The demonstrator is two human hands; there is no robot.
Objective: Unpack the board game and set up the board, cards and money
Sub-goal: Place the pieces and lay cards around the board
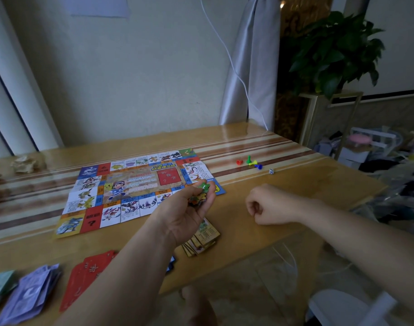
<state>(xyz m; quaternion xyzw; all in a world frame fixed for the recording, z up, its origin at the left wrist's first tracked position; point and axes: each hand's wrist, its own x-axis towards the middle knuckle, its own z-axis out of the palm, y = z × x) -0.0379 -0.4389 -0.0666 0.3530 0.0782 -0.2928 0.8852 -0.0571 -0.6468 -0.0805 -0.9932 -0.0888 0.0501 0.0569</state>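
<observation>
Item: handful of small multicoloured cardboard tokens (201,195), clamped in the curled fingers of the left hand (187,216), above the near right corner of the unfolded printed paper game board (130,189). The board's long axis runs left to right on the wooden table (295,184). Right hand (267,204): fingers curled into a fist, nothing seen in it, right of the tokens, apart. Token count and faces: blurred. Yellow card stack (207,237): partly hidden under the left hand.

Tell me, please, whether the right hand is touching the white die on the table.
Apart. The head view shows the right hand nearer the person than the white die, with bare table between them.
</observation>
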